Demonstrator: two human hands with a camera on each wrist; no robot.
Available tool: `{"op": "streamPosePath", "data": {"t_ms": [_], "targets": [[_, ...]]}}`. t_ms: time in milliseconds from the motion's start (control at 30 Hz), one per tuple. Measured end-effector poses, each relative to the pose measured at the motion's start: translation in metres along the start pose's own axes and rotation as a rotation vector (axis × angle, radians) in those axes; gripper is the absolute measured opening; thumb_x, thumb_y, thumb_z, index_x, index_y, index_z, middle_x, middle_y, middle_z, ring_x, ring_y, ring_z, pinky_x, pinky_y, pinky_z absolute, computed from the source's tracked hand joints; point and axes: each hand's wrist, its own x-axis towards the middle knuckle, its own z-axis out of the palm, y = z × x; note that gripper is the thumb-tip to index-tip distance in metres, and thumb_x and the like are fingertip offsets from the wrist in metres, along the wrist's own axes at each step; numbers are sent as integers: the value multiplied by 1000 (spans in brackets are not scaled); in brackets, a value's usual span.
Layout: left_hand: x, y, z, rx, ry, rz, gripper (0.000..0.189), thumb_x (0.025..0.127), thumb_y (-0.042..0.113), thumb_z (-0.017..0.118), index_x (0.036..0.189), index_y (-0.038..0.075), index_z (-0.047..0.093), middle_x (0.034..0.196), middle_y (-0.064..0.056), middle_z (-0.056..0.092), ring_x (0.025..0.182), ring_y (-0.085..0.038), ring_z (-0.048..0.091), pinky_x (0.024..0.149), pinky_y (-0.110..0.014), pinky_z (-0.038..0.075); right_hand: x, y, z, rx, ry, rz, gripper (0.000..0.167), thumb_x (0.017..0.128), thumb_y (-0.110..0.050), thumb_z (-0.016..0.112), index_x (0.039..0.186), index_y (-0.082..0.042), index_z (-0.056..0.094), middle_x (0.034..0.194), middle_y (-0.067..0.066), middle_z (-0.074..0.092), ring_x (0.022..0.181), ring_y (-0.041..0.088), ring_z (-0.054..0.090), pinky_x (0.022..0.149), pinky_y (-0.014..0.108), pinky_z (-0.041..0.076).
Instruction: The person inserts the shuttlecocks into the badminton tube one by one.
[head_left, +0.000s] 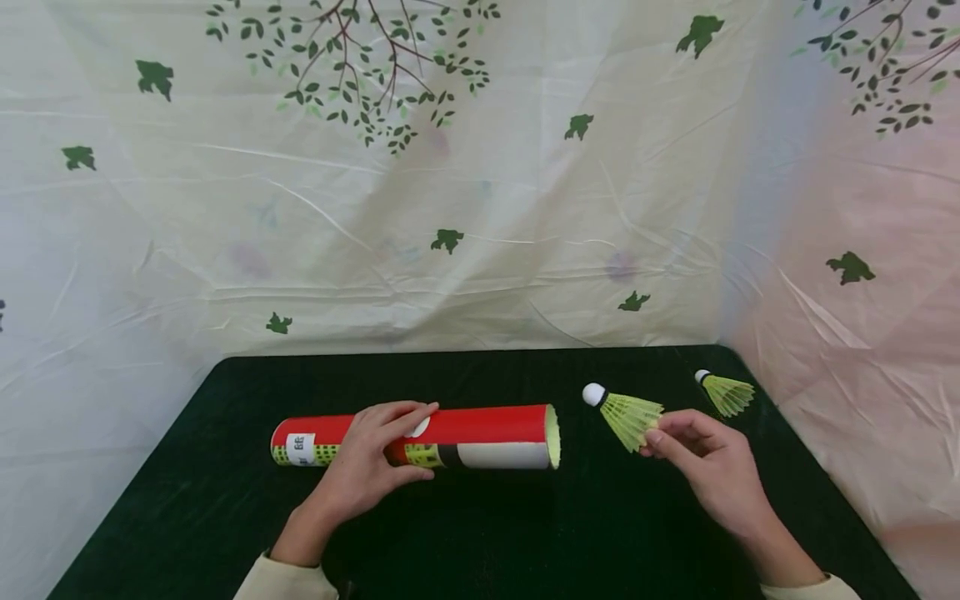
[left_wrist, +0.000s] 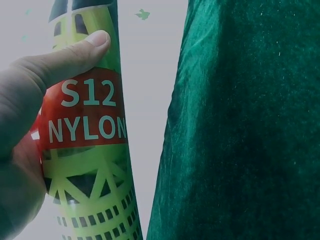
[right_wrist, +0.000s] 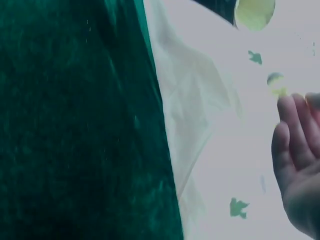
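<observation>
My left hand [head_left: 375,450] grips a red shuttlecock tube [head_left: 495,421] around its middle, thumb on the near side. The tube lies lengthwise across, its open end with a pale yellow-green inside facing right. In the left wrist view the tube [left_wrist: 90,115] shows "S12 NYLON" lettering beside the thumb. My right hand [head_left: 712,467] pinches a yellow shuttlecock [head_left: 626,415] by its skirt rim, the white cork pointing left toward the tube's opening. In the right wrist view the right hand [right_wrist: 302,150] stands at the right edge, the shuttlecock mostly hidden behind its fingers.
A second yellow shuttlecock [head_left: 727,394] lies at the back right of the table, beyond my right hand. Dark green cloth covers the table [head_left: 480,533]. A pale curtain [head_left: 510,208] printed with leaves and birds hangs behind and along the sides.
</observation>
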Motion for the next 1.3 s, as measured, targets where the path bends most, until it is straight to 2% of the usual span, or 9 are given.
{"op": "streamPosePath", "data": {"t_ms": [100,200,333,567,700,833,1000,1133,1300], "targets": [[0,1,0,2,-2,-1,89,74,32,90,147,51,43,142,9,51,127,-19,44,106,-56,34,-5,-7,8,10,-109,-60,7,97,-6,66,103,-3,69,92,8,72,79,22,68,70,30,57],[0,1,1,3,0,-3,89,74,32,90,147,51,43,141,9,51,127,-19,44,106,-56,34,-6,-14,17,-6,-186,-76,5,95,-9,69,100,-9,70,93,4,71,80,21,67,70,30,56],[-1,1,3,3,1,-1,88,74,31,91,147,50,44,140,9,52,126,-18,44,106,-55,35,-4,-20,30,-34,-249,-68,6,94,-17,72,100,-16,71,95,-1,71,83,19,65,75,30,54],[-2,1,5,6,6,6,88,75,31,91,147,50,45,138,9,53,125,-18,44,105,-55,36,5,-28,47,-24,-325,-115,9,93,-22,74,102,-22,72,99,-4,70,88,18,63,80,31,52],[-3,2,4,7,8,5,88,74,31,91,147,50,45,139,9,53,126,-18,44,105,-55,36,9,-28,47,31,-341,-148,14,92,-17,75,105,-20,73,111,0,65,98,21,60,85,31,51],[-2,3,2,1,2,2,88,75,32,90,147,50,44,139,9,52,126,-19,43,106,-55,35,11,-26,41,83,-369,-160,20,94,-8,70,113,-16,72,124,6,58,105,22,58,90,31,51],[-2,3,1,1,-3,0,87,76,32,90,147,50,44,139,9,52,127,-19,42,106,-55,35,12,-24,37,95,-415,-158,22,97,-6,65,117,-14,71,126,9,58,106,24,59,88,32,53],[-1,3,2,3,-4,3,88,75,32,90,147,50,44,140,8,52,126,-19,43,106,-55,35,13,-25,38,85,-367,-127,26,94,-10,71,119,-15,69,125,6,59,108,27,58,87,33,54],[-1,2,3,0,-6,4,88,75,31,90,147,50,44,140,8,52,126,-18,43,106,-55,35,14,-26,39,56,-290,-79,42,91,-14,76,130,-15,61,129,5,59,113,23,58,89,34,53]]}}
